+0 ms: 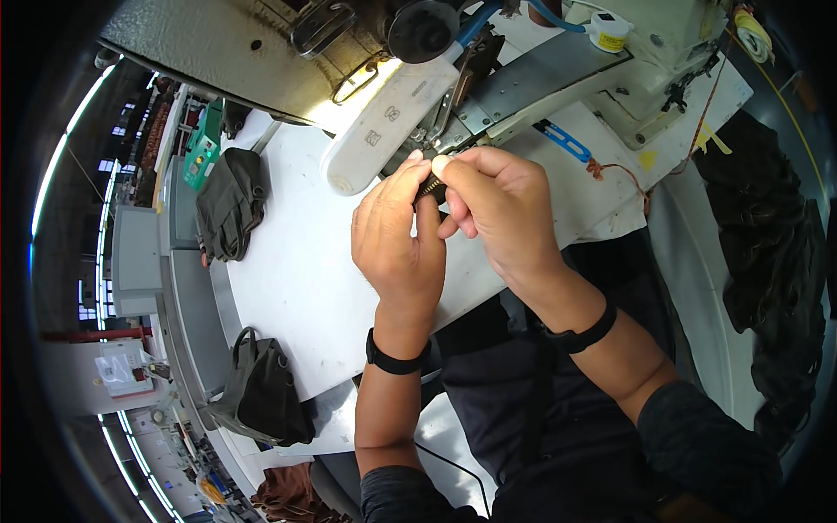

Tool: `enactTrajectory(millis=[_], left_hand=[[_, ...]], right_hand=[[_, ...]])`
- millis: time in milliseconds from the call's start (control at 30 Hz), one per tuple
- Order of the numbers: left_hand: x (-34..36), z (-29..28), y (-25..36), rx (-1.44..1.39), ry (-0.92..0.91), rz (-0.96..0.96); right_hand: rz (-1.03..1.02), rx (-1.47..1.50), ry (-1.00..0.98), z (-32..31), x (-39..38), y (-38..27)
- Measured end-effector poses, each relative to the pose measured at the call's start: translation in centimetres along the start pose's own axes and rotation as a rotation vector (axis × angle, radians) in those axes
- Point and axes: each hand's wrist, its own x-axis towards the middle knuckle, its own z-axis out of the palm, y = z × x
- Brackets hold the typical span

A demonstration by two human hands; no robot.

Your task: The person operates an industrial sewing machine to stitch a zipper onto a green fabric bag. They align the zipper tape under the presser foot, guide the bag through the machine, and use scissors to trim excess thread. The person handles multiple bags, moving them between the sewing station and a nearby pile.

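A short piece of dark zipper [431, 186] with brass-coloured teeth is pinched between my two hands, mostly hidden by the fingers. My left hand [394, 240] has its fingers closed along the zipper's left side. My right hand [510, 205] grips it from the right, thumb and index finger pressed together on its upper end. Both hands are just in front of the needle area of a sewing machine [545, 83]. A white elongated cover [375, 139] on the machine hangs above my left fingertips. Whether the zipper touches the machine's metal plate is hidden.
On the white table [296, 288], blue thread snips [567, 141] tied to a reddish cord lie right of the machine's front. Dark green bags [231, 205] stand at the table's left side. Dark fabric pieces [758, 227] hang at the right, and brown material [292, 495] sits at lower left.
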Motion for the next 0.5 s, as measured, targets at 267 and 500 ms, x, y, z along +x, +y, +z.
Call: enactTrajectory(millis=[267, 500], left_hand=[[0.4, 0.1, -0.8, -0.017, 0.013, 0.031], [0.3, 0.1, -0.4, -0.052, 0.006, -0.068]], right_hand=[[0.030, -0.108, -0.043, -0.2, 0.1, -0.8], [-0.002, -0.179, -0.177, -1.6, 0.2, -1.2]])
